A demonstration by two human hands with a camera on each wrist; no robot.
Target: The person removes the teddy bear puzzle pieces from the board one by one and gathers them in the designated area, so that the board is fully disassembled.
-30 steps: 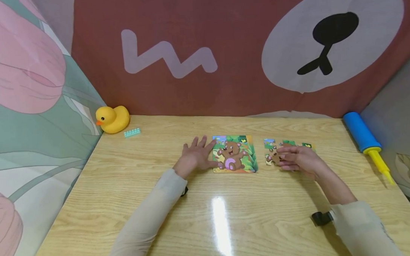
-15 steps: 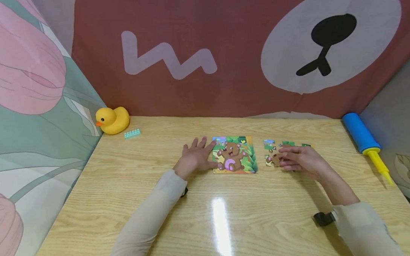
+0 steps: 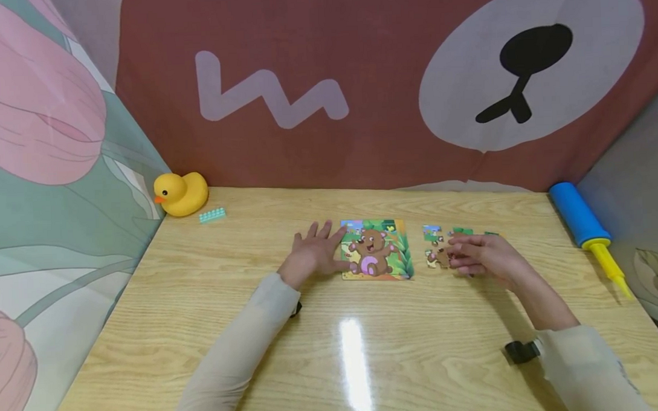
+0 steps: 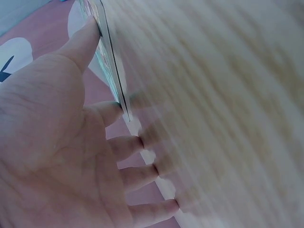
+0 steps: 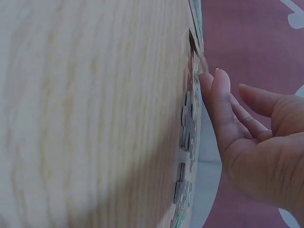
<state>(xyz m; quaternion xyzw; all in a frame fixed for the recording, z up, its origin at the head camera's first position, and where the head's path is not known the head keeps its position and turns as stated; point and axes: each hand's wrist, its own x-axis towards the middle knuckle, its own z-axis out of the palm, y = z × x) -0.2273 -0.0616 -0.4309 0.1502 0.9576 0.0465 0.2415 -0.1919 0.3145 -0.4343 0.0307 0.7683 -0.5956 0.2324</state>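
A square jigsaw board [image 3: 376, 249] showing a brown bear lies flat on the wooden table [image 3: 367, 361]. My left hand [image 3: 314, 251] lies flat beside it with fingers spread. Its thumb and index finger touch the board's left edge [image 4: 111, 80], as the left wrist view shows. To the right lie several loose puzzle pieces [image 3: 433, 232]. My right hand [image 3: 474, 255] rests over them and hides most of them. Its fingers are nearly straight, and a fingertip [image 5: 209, 80] touches the pieces [image 5: 187, 128]. One piece near that fingertip looks tilted up off the table.
A yellow rubber duck [image 3: 180, 191] and a small teal brick [image 3: 212, 214] sit at the table's back left corner. A blue and yellow hand pump [image 3: 582, 218] lies at the right edge. Fabric walls close in the back and both sides.
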